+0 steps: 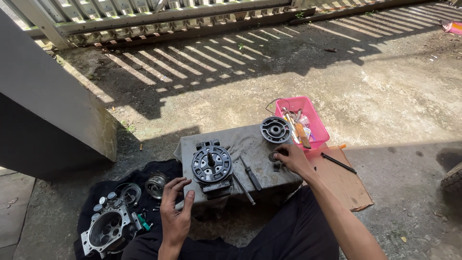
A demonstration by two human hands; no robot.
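A low grey block covered by a cloth served as the surface [250,144], set on the concrete ground [385,96] in patchy sun. Left of it a black cloth [91,192] lay spread on the ground, carrying a silver metal housing [108,231] with a round bore, a steel ring [130,192] and a bearing-like part [156,185]. To the right, a piece of brown cardboard [344,185] held a black rod-like tool [338,162], and a pink plastic basket [315,118] of assorted tools stood at the surface's far right corner.

On the surface itself sat the black motor assembly [211,166], round-faced with a shaft pointing up, at the near left part. A dark round cover plate [275,130] rested at the far edge (just beside the basket). Two screwdrivers [250,174] lay between the motor and the right hand.

The left hand [175,212] was open, fingers spread, touching the surface's near edge just beside the motor. The right hand [294,159] had its fingertips curled onto a small round gear-like piece [273,156]; whether it truly pinched it I could not tell.
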